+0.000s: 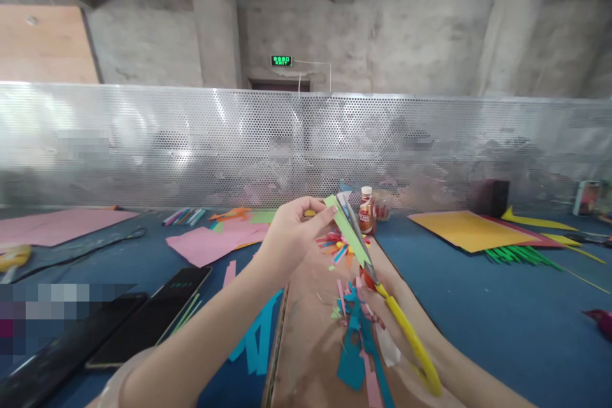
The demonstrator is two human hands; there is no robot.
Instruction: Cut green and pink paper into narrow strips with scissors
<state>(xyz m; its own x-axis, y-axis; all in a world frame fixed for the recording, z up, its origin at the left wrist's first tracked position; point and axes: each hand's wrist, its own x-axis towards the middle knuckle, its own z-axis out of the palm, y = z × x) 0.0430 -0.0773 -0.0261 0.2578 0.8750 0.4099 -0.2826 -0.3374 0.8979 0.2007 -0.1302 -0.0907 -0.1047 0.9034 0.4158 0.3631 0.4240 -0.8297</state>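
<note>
Between thumb and fingers, my left hand (306, 220) pinches the upper end of a light green paper strip (351, 236). My right hand (385, 296) is closed around scissors (406, 331) with yellow handles, partly hidden behind them. The scissor blades point up and away, lying along the right edge of the green strip. Beneath my hands, blue paper scraps (352, 357) and pink paper scraps (370, 376) lie on a brown board (306, 344). Farther back on the board sits a cluster of small multicoloured paper pieces (342, 248).
A brown bottle (366, 210) with a white cap stands behind the scraps. Pink paper (210, 245), markers (184, 217) and a phone (153, 319) lie left. Yellow paper (471, 231) and green strips (523, 257) lie right. A perforated metal panel (191, 146) closes off the table's back.
</note>
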